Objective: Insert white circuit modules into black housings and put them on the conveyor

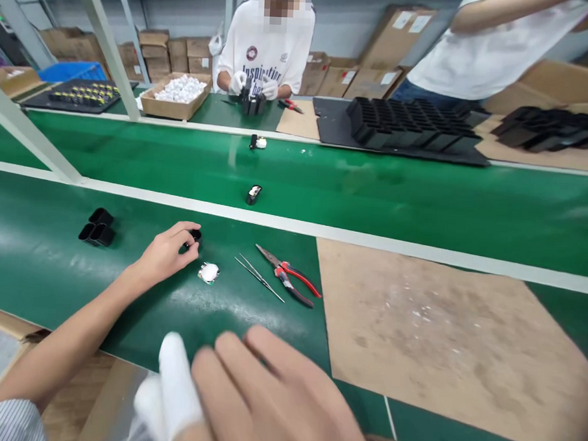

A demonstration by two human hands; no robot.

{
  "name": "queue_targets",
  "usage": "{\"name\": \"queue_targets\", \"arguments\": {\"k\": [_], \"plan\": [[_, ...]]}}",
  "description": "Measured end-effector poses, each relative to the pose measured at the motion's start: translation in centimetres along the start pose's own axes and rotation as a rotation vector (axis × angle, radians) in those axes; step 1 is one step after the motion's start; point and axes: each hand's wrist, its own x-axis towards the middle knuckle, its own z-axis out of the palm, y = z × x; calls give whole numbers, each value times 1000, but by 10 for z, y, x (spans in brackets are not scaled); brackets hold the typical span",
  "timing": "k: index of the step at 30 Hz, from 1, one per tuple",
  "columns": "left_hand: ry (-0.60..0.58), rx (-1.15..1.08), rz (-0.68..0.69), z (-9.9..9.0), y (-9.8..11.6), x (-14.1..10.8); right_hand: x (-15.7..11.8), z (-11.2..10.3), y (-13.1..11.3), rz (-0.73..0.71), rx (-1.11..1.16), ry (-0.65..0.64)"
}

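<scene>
My left hand [168, 251] is closed round a small black plastic housing [196, 238] on the green bench, its thumb and fingers covering much of it. Just right of that hand lies a small circuit board with a round white part [209, 273]. My right hand [262, 394], blurred and close to the camera, has its fingers bent; white covers are on two of them. Whatever those fingers may hold is hidden. Beyond it rest steel tweezers [259, 277] and red-and-black long-nose pliers [291, 277]. Several empty black housings [97, 228] stand together at the left.
A cardboard sheet [444, 344] covers the bench at right. Behind a white rail [284, 223], a green conveyor belt [397, 192] carries two small assemblies [254, 193]. Across it, a person with white gloves [254, 83] handles black housings. A slanted white post [107, 43] rises at left.
</scene>
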Motion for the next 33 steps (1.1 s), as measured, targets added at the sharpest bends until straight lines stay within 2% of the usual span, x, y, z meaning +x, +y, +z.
{"name": "queue_targets", "arguments": {"k": [3,7,9,12,17,22,27,33], "plan": [[8,-73,-5,12,-3,-7,-7,43,34,106,-16,-174],[27,-119,-57,16,-4,-18,-34,101,83,258,-128,-362],[24,-151,-80,16,-3,-21,-44,120,95,301,-58,-350],[13,-200,-101,15,-3,-24,-48,139,94,344,48,-305],[-66,-260,-130,15,-6,-29,-44,150,90,383,116,-300],[-156,-285,-157,14,-7,-34,-53,143,96,424,299,-286],[-227,-298,-194,14,-7,-36,-65,140,98,518,317,-281],[-296,-322,-276,12,-11,-38,-72,141,98,481,340,-227]]}}
